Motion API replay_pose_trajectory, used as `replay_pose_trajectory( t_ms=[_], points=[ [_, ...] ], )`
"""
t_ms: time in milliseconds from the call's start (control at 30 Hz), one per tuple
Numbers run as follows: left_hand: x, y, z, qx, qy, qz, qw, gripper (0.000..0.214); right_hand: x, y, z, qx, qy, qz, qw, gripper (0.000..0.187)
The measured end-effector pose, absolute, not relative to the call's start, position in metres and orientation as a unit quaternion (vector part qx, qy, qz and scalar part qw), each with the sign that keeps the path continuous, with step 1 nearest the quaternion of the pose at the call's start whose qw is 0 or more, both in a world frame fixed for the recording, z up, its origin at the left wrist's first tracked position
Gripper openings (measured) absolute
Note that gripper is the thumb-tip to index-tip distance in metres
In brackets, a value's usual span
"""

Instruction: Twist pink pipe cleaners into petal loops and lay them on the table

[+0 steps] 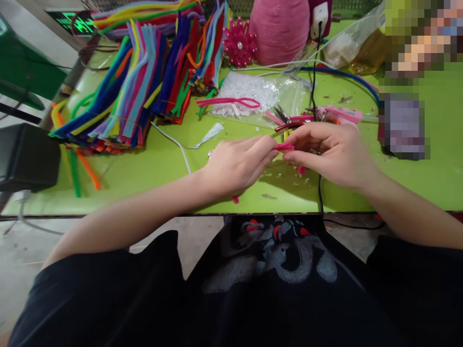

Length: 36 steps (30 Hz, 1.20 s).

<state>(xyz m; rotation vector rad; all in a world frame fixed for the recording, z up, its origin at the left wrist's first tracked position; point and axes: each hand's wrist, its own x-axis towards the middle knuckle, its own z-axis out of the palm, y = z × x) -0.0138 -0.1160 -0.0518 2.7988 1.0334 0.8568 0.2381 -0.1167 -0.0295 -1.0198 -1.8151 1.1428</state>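
Head view, near to far. Nearest, the left hand (237, 166) and right hand (331, 152) meet above the front of the lime-green counter (144, 168); each grip is pressed together, thumb against fingers, pinching one short bright-pink fuzzy pipe-cleaner piece (285, 146) held between them, clear of the surface. Judged from its compact, folded shape, the piece is only partly worked: no finished form shows in the hands. A small pink offcut (301, 169) lies just under the right hand, and a black cable (320, 188) runs beneath that hand to the counter edge. Behind the hands lie small scissors with red handles (285, 120) and loose pink pipe-cleaner pieces (347, 114). Farther back, a clear plastic bag (282, 91) holds white beads, with a looped pink pipe cleaner (231, 102) resting on top. To the left a large fanned stack of multicoloured pipe cleaners (137, 86) is spread. At the far edge stand a magenta petalled flower with a pearl centre (239, 46), seemingly a completed example, and a big pink yarn spool (279, 29)
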Motion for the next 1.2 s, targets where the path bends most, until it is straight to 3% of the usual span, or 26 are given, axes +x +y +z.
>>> replay_pose_trajectory(
  t_ms=[133,467,733,1200],
  points=[
    [-0.013,-0.117,-0.048,0.903,0.331,0.264,0.069,0.040,0.237,-0.118,-0.029,-0.392,-0.715,0.453,0.361,0.033],
    [-0.009,-0.114,-0.028,0.824,0.291,0.229,0.429,0.030,0.243,-0.119,-0.018,-0.378,-0.759,0.433,0.307,0.032],
    [-0.009,-0.113,-0.025,0.755,0.278,0.175,0.567,0.035,0.248,-0.115,-0.021,-0.342,-0.813,0.379,0.282,0.027],
    [-0.011,-0.106,-0.025,0.779,0.230,0.063,0.580,0.029,0.249,-0.105,-0.029,-0.209,-0.911,0.314,0.169,0.039]
  ],
)
